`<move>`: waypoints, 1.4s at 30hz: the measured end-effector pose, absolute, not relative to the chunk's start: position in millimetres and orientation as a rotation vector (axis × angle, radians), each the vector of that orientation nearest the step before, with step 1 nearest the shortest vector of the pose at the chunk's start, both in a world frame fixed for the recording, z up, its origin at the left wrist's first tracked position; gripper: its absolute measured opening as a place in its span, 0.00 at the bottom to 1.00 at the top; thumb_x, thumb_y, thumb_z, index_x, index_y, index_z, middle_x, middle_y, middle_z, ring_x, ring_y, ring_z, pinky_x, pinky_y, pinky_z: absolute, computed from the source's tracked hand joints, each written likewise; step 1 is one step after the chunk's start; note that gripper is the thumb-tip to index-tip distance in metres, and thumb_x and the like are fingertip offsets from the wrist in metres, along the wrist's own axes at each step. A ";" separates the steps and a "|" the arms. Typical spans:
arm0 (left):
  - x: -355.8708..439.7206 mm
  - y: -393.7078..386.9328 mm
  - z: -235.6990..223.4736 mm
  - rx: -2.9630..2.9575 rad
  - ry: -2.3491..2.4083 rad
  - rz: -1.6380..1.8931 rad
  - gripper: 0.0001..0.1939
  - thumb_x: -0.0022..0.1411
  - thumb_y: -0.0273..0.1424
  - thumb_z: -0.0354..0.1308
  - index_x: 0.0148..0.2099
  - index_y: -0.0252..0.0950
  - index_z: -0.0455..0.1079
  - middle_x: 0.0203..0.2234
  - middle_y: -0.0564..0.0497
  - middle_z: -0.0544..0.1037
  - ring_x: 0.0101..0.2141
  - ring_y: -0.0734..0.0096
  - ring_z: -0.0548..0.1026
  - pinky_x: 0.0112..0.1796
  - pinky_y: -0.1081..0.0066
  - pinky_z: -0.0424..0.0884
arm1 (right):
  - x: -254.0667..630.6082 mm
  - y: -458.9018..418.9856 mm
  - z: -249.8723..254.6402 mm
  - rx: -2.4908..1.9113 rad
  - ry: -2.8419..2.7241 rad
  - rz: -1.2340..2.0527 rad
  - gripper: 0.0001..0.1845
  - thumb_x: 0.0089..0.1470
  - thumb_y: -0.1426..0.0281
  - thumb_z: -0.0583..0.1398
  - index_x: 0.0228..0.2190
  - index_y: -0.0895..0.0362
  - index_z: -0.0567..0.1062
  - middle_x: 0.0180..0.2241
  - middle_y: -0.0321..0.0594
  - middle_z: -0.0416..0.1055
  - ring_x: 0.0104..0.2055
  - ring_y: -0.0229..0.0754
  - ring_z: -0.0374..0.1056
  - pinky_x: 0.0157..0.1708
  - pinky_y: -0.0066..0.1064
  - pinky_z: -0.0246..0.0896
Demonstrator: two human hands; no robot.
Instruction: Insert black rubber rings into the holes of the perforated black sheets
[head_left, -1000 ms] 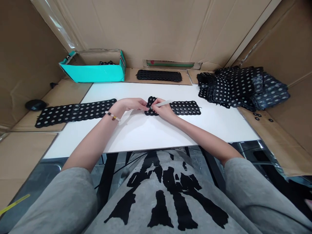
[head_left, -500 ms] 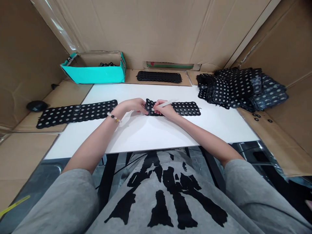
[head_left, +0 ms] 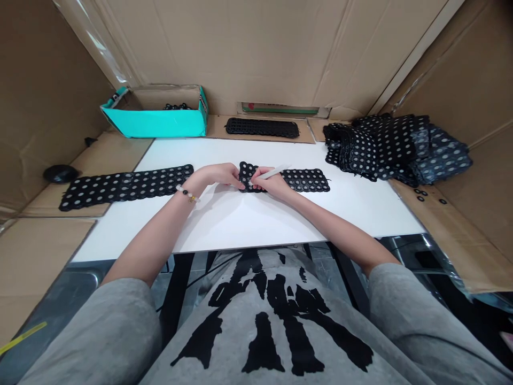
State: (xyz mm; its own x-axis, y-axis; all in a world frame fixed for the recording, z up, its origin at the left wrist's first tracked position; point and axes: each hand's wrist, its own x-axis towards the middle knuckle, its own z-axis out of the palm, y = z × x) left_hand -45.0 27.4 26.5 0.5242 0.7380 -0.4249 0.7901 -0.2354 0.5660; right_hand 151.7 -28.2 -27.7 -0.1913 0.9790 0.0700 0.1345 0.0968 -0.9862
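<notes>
A short black strip of joined rings [head_left: 306,180], with pale round centres, lies flat on the white board in front of me. My left hand [head_left: 224,174] pinches its left end between thumb and fingers. In my right hand [head_left: 272,183] is a white pen-like tool [head_left: 273,172], gripped as one holds a pen, with its lower end pointing down at the strip near that left end. The exact tip is too small to make out. Left of my left wrist, a longer black dotted strip [head_left: 128,186] stretches over the board onto the cardboard.
A turquoise box [head_left: 160,124] with black rings inside stands at the back left. Behind the board lies a stack of black strips [head_left: 262,127]. Dotted black pieces [head_left: 395,144] are heaped at right, near several loose rings [head_left: 420,198]. A black rounded object [head_left: 61,174] sits far left.
My right hand and the tool have shifted very slightly left and down along the strip. My left hand stays at the strip's left end.
</notes>
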 end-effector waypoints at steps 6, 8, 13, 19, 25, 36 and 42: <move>-40.8 23.7 25.6 1.949 1.216 0.008 0.20 0.43 0.47 0.66 0.22 0.39 0.64 0.19 0.51 0.67 0.23 0.68 0.61 0.28 0.67 0.55 | 152.7 -26.4 -24.8 -1.189 -1.376 1.210 0.04 0.44 0.70 0.63 0.21 0.55 0.73 0.19 0.33 0.73 0.24 0.35 0.66 0.26 0.25 0.61; -41.2 25.0 24.0 1.945 1.227 0.023 0.21 0.44 0.48 0.66 0.22 0.39 0.63 0.19 0.50 0.67 0.23 0.68 0.62 0.27 0.66 0.55 | 152.5 -24.9 -24.6 -1.206 -1.333 1.228 0.05 0.44 0.70 0.63 0.21 0.55 0.72 0.20 0.34 0.74 0.24 0.35 0.66 0.25 0.25 0.60; -44.9 28.8 22.9 1.966 1.242 -0.059 0.21 0.44 0.50 0.66 0.22 0.39 0.65 0.19 0.50 0.66 0.23 0.68 0.61 0.27 0.66 0.56 | 151.4 -24.3 -27.8 -1.194 -1.359 1.235 0.05 0.44 0.69 0.64 0.22 0.55 0.72 0.21 0.34 0.74 0.25 0.36 0.68 0.27 0.26 0.62; -46.3 30.0 22.5 1.903 1.233 -0.023 0.21 0.42 0.49 0.68 0.24 0.38 0.66 0.19 0.51 0.66 0.24 0.68 0.62 0.27 0.67 0.55 | 150.7 -29.0 -31.8 -1.196 -1.455 1.105 0.05 0.47 0.68 0.62 0.23 0.54 0.72 0.24 0.34 0.75 0.29 0.39 0.69 0.31 0.29 0.61; -48.0 30.3 24.1 1.901 1.172 -0.002 0.20 0.41 0.46 0.70 0.25 0.37 0.68 0.22 0.51 0.67 0.26 0.68 0.62 0.28 0.67 0.57 | 146.4 -35.9 -30.7 -1.248 -1.620 0.909 0.07 0.51 0.68 0.60 0.24 0.53 0.68 0.25 0.34 0.73 0.31 0.40 0.67 0.33 0.31 0.58; -47.0 30.1 28.2 1.822 1.079 -0.025 0.21 0.40 0.46 0.73 0.22 0.37 0.68 0.20 0.52 0.67 0.24 0.69 0.61 0.28 0.68 0.58 | 142.2 -35.6 -33.9 -1.238 -1.726 0.744 0.07 0.54 0.68 0.59 0.25 0.53 0.68 0.25 0.33 0.70 0.33 0.41 0.64 0.35 0.31 0.57; -46.8 32.7 23.4 1.766 1.137 0.127 0.22 0.45 0.49 0.73 0.24 0.37 0.71 0.20 0.49 0.73 0.24 0.69 0.66 0.28 0.69 0.62 | 153.8 -23.7 -30.9 -1.134 -1.627 1.018 0.07 0.53 0.66 0.62 0.27 0.55 0.72 0.26 0.34 0.73 0.31 0.38 0.67 0.34 0.29 0.60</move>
State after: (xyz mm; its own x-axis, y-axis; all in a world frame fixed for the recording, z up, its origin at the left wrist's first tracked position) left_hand -46.8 32.7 23.4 0.5540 0.7362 -0.3888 0.6319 -0.0678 0.7721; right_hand 153.8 -23.7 -30.9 -0.1946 0.9597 0.2029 0.2376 0.2468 -0.9395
